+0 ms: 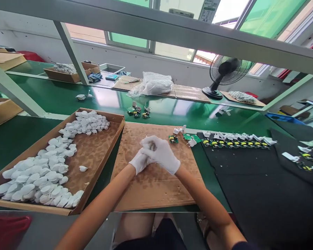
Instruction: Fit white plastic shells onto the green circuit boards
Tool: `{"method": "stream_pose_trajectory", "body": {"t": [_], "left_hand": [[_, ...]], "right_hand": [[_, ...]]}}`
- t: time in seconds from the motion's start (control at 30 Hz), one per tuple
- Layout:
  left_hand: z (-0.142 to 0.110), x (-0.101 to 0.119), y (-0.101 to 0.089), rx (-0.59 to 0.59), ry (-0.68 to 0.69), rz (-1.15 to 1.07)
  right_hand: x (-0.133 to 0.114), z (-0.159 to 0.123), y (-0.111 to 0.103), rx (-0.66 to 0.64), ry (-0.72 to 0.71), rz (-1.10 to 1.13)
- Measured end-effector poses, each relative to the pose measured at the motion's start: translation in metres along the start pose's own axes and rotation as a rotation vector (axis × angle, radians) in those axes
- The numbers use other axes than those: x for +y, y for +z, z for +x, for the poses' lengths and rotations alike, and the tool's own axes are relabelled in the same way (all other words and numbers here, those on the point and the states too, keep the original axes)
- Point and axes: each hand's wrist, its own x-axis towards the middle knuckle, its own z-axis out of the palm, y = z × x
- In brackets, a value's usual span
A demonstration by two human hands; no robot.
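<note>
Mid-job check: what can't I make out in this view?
Anything between the left hand and right hand: head view, hidden by gloved fingers.
Far-left box: head view, cut off by left edge.
Far-right circuit boards: head view, cut off by right edge.
Small print on the posted sheet: head view, too small and blurred.

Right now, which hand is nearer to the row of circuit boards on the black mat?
Right hand: left of the row, toward the person; left hand: farther left.
</note>
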Motion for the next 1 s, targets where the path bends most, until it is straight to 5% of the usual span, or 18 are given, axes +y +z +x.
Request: {"method": "stream_pose_trajectory", "body": {"t": [0.13,0.3,0.5,0.63,1.0], "left_hand": [[-0.005,-0.008,0.006,-0.149,0.001,-0.041],[-0.011,-0.011,0.013,-0.344,-0.065,-0.095],[-0.011,-0.015,0.013,-0.241,-0.027,0.005],[-0.011,-0.019,0.015,-0.272,-0.071,-0.117],[-0.013,-0.019,0.019,-0.195,0.068,0.09]], "right_hand": [[0.049,-0.023,-0.043,-0.011,0.115,0.02],[0.081,-0.035,-0.05,0.01,-0.058,-0.17],[0.096,-0.041,-0.05,0.065,-0.223,-0.509],[0.089,-0.048,-0.042,0.087,-0.286,-0.478],[0.086,-0.052,-0.024,0.18,-0.119,-0.414]]}}
